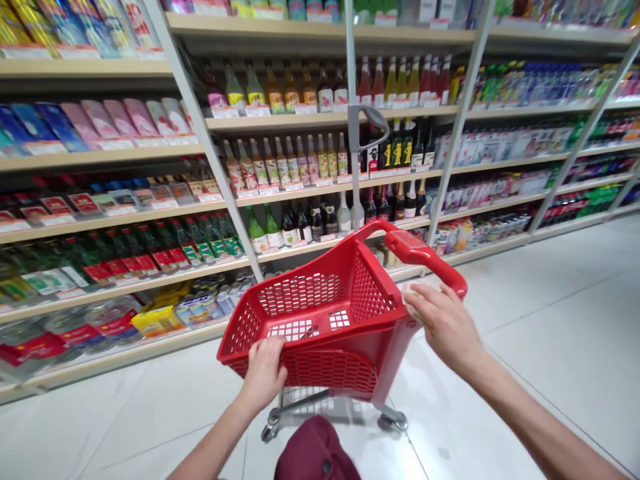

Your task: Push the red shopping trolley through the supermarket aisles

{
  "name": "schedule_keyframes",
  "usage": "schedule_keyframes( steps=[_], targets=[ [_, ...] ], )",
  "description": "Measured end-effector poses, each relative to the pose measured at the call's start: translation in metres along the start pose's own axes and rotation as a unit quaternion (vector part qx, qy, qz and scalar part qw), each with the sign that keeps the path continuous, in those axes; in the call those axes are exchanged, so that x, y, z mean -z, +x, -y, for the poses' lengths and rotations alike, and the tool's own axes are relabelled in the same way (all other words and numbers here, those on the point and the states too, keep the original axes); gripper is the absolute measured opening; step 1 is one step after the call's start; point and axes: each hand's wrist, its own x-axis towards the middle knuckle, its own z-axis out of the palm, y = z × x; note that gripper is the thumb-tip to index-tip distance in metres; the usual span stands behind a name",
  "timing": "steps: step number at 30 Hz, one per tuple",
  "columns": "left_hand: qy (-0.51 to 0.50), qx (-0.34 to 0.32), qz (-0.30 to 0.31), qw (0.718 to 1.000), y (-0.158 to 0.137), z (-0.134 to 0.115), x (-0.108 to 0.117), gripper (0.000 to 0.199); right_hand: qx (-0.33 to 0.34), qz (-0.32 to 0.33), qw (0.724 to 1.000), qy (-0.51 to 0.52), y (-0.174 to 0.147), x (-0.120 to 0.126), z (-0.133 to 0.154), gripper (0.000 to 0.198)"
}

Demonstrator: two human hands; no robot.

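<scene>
A red plastic shopping cart (295, 293) stands sideways in front of me, its basket bare inside. My left hand (266, 373) is closed over the near rim of the basket, fingers hooked over the edge. My right hand (445, 325) is at the handle end, pressing a white cloth (411, 299) against the red plastic below the handle (425, 257). Only a small part of that cloth shows past the fingertips; its exact kind is hard to make out.
Shelves (300, 120) of bottles, cans and cartons run along the far side. A grey bracket (370, 128) on a pole rises behind the cart. Casters (395, 420) rest on white floor tiles (560, 320). Maroon clothing (316, 453) shows at the bottom.
</scene>
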Motion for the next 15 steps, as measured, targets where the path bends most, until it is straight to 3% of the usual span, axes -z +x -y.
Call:
schedule_keyframes(
  steps=[5, 7, 9, 13, 15],
  targets=[
    [-0.011, -0.039, 0.001, 0.999, 0.027, -0.019, -0.010, 0.050, 0.019, 0.045, 0.998, -0.027, -0.010, -0.031, 0.054, 0.029],
    [-0.028, -0.056, 0.004, 0.998, 0.035, -0.026, -0.014, 0.051, 0.026, 0.065, 0.997, -0.039, -0.015, -0.035, 0.060, 0.030],
    [-0.057, -0.073, 0.016, 0.996, 0.041, -0.033, -0.018, 0.051, 0.006, 0.081, 0.995, -0.060, -0.023, -0.024, 0.051, 0.031],
    [-0.123, -0.096, 0.027, 0.987, 0.041, -0.050, -0.022, 0.047, -0.084, 0.082, 0.985, -0.130, -0.050, 0.025, 0.019, 0.036],
    [-0.147, -0.104, 0.020, 0.983, 0.035, -0.060, -0.023, 0.046, -0.119, 0.068, 0.977, -0.161, -0.061, 0.040, 0.018, 0.035]
  ],
)
